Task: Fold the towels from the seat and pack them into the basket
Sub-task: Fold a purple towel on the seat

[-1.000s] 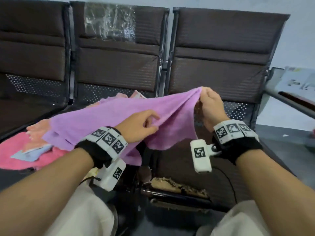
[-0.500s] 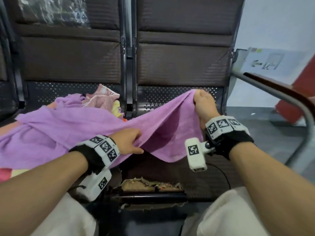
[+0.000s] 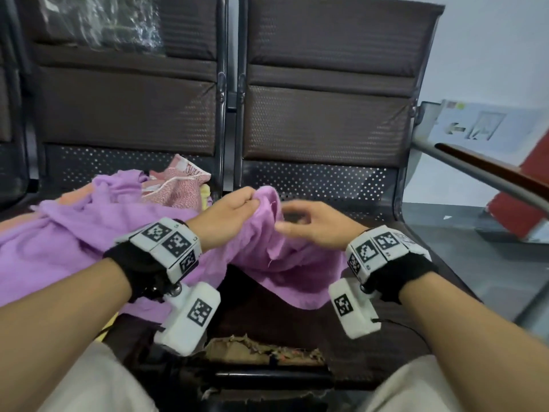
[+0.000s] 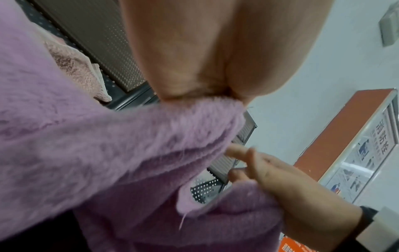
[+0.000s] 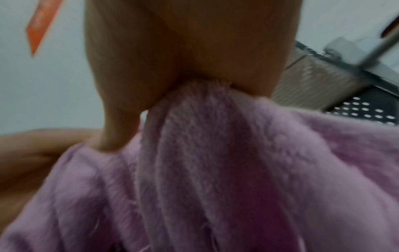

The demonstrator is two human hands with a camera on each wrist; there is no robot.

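Head view: pinching a raised corner of the purple towel (image 3: 74,248) with the left hand (image 3: 228,221), probably to match edges for a fold. Right hand (image 3: 315,224) just right of it, forefingers loose. Rest of the cloth draped over the seat (image 3: 297,316), with the other towels (image 3: 178,185) far left. No basket visible.

Left wrist view: pinch tight.

Right wrist view: towel apparently clamped against the palm.
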